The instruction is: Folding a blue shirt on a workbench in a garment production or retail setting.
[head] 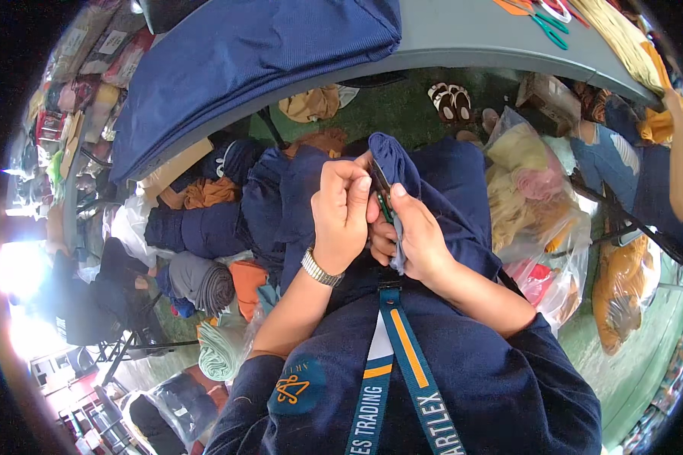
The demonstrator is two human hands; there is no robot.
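Note:
My left hand [341, 213], with a metal-band watch [322, 268] at the wrist, has its thumb and forefinger pinched together. Its far fingertips meet the edge of a folded navy fabric [395, 156] that lies over my lap. Close beside it, my right hand [421, 236] grips small scissors with a green handle [384, 207]. Their dark blade points away from me, against the fabric's edge. A grey-blue cloth strip [398, 244] hangs at the right fingers. Whether a thread sits in the left pinch is too small to tell.
A grey table [461, 34] ahead bears blue ribbed fabric [250, 62] and green-handled scissors [549, 31]. Rolled navy fabric [199, 227] and a grey roll [202, 281] lie to my left. At right are clear bags of cloth [532, 199]. Another person's arm [680, 159] shows far right.

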